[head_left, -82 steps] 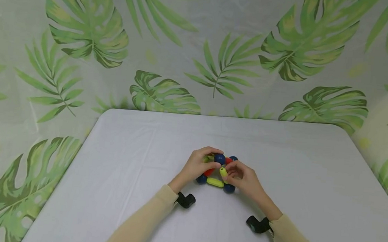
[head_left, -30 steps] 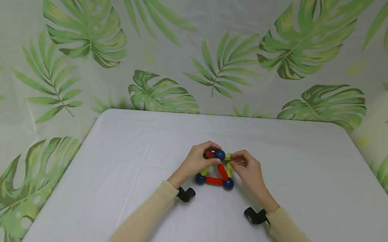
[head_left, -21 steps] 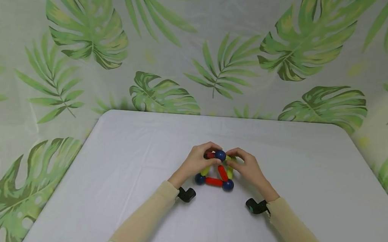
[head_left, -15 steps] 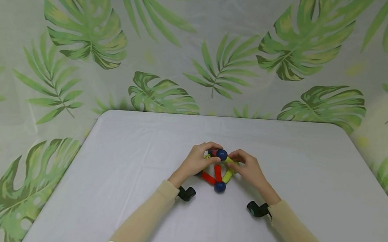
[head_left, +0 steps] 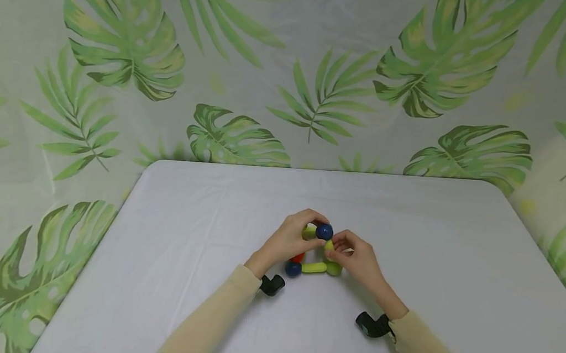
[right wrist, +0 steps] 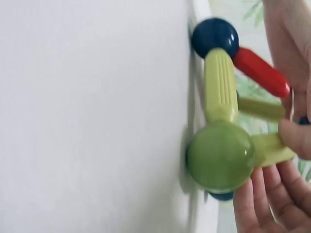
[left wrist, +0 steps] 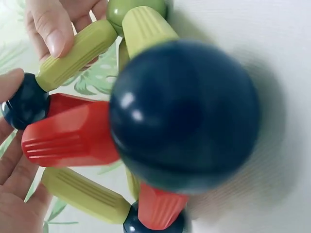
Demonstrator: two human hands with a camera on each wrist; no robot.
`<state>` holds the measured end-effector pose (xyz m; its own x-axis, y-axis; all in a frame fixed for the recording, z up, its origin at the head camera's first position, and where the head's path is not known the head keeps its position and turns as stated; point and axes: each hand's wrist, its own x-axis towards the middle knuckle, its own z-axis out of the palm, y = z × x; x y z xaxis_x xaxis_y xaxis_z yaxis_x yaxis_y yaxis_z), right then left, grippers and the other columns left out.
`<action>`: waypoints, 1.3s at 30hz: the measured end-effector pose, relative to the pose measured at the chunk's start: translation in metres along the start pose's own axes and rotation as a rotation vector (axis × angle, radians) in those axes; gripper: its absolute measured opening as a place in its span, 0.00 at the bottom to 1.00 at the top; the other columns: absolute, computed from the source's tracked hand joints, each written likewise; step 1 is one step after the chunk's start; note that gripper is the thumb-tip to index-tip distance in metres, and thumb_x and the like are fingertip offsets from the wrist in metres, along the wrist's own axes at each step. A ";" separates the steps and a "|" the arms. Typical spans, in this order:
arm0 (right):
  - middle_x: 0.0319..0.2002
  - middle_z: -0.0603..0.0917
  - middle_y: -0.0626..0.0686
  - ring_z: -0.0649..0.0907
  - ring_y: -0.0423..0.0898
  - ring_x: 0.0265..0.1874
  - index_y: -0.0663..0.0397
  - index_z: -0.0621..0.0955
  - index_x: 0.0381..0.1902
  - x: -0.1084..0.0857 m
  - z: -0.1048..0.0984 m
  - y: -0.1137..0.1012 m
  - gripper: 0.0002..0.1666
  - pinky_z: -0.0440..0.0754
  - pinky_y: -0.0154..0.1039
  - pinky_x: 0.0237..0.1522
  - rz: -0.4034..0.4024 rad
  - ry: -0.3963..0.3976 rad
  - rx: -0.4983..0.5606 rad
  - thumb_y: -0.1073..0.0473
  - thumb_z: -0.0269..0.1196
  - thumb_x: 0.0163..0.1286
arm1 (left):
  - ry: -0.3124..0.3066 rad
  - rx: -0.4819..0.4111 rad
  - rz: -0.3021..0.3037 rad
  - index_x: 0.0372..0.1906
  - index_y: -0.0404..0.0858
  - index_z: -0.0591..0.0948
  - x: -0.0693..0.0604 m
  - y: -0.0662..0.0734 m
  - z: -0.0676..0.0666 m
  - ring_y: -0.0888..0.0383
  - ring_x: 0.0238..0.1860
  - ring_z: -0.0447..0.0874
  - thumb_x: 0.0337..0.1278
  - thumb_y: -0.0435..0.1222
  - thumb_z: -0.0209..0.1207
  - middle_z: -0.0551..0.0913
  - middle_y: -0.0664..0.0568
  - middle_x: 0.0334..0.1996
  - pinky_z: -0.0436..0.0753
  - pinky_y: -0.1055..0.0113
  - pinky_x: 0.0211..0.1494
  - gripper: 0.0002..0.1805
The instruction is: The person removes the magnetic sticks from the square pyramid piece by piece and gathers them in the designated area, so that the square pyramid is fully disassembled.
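And here it is, a frame of glossy, plastic-looking balls and ribbed rods (head_left: pixel 313 267), near the middle of the white cloth-covered table (head_left: pixel 210 209). Read the head view as a clock centred on it: a dark-blue ball (head_left: pixel 324 231) tops it near twelve, a shiny green ball (head_left: pixel 334 269) sits at four, a lower dark-blue ball (head_left: pixel 293 269) between seven and eight. There's the left hand (head_left: pixel 290 238) at ten, thumb and fingers pinching that top ball, probably to steady the joint. Over at three, the right hand (head_left: pixel 358 260) pinches a yellow-green rod (head_left: pixel 329 246) bridging top ball and green one, thumb against fingers, likely to line up both ends. The low balls seemingly bear the weight. Beyond twelve, a leaf-printed backdrop (head_left: pixel 236 134).
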<state>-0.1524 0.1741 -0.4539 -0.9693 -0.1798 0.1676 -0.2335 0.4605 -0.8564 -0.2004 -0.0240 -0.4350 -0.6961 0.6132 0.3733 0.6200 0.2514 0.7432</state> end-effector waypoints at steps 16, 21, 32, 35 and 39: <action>0.39 0.81 0.56 0.80 0.51 0.41 0.63 0.78 0.42 -0.018 0.012 -0.015 0.10 0.81 0.32 0.40 0.042 0.089 0.118 0.67 0.64 0.63 | -0.020 -0.038 0.009 0.52 0.35 0.77 -0.003 -0.003 -0.006 0.56 0.50 0.79 0.55 0.33 0.66 0.80 0.48 0.48 0.78 0.55 0.53 0.19; 0.45 0.80 0.61 0.79 0.56 0.47 0.67 0.76 0.47 -0.002 0.003 -0.002 0.14 0.79 0.38 0.50 -0.030 0.099 0.152 0.72 0.63 0.63 | 0.001 -0.073 0.015 0.51 0.35 0.77 -0.006 -0.002 -0.006 0.53 0.50 0.80 0.54 0.31 0.67 0.80 0.47 0.47 0.79 0.50 0.51 0.19; 0.47 0.81 0.58 0.78 0.57 0.52 0.61 0.79 0.46 0.027 0.004 0.017 0.17 0.74 0.52 0.57 -0.122 -0.031 0.015 0.72 0.67 0.59 | 0.001 -0.052 0.065 0.47 0.35 0.77 -0.007 -0.003 -0.006 0.54 0.49 0.80 0.52 0.30 0.68 0.79 0.49 0.44 0.79 0.53 0.51 0.18; 0.45 0.81 0.57 0.78 0.56 0.50 0.60 0.79 0.44 0.029 0.003 0.016 0.16 0.75 0.52 0.55 -0.132 -0.044 -0.013 0.72 0.68 0.58 | 0.006 -0.046 0.069 0.47 0.35 0.77 -0.008 -0.004 -0.007 0.55 0.48 0.80 0.52 0.30 0.68 0.79 0.50 0.43 0.79 0.54 0.52 0.17; 0.43 0.82 0.56 0.80 0.55 0.49 0.59 0.79 0.42 0.030 0.003 0.014 0.15 0.76 0.51 0.55 -0.146 -0.059 -0.039 0.71 0.69 0.57 | 0.032 -0.090 0.038 0.46 0.36 0.77 -0.007 -0.005 -0.007 0.57 0.47 0.80 0.53 0.30 0.67 0.80 0.50 0.43 0.79 0.54 0.51 0.16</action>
<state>-0.1847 0.1730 -0.4626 -0.9191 -0.2975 0.2585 -0.3751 0.4591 -0.8053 -0.2014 -0.0346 -0.4376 -0.6851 0.5964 0.4183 0.6120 0.1597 0.7746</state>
